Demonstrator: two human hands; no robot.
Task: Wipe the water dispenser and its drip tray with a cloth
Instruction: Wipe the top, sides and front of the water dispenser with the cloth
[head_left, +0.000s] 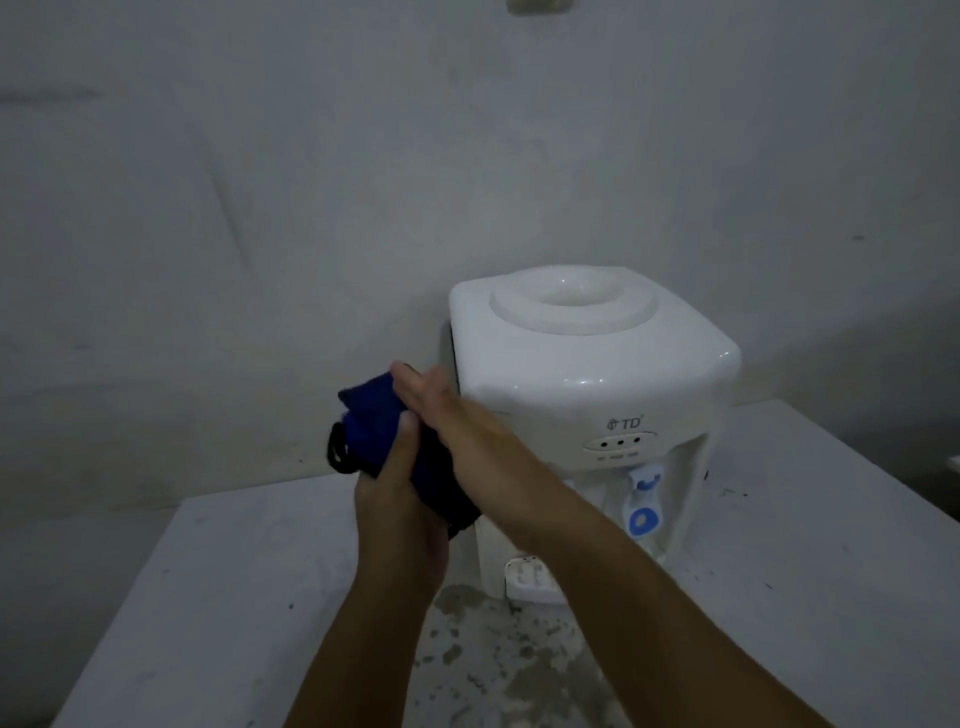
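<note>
Forearms: entering from 6 o'clock, crossing toward frame centre.
Left hand (402, 499): gripping dark blue cloth (387, 431) from below, thumb wrapped over.
Right hand (441, 402): fingers straight, laid flat on cloth, pressing it against left.
Cloth: bunched between both hands, at 9 o'clock of water dispenser (587, 395), apparently off its surface.
Drip tray (527, 577): at dispenser foot, 6 o'clock, untouched.
Table (234, 597): stained, speckled near tray.
Progress: judged early; cloth being readied, dispenser and tray left to wipe.

One water dispenser (587, 395), one drip tray (530, 579), one blue cloth (395, 447), one tap (643, 501), two hands.
</note>
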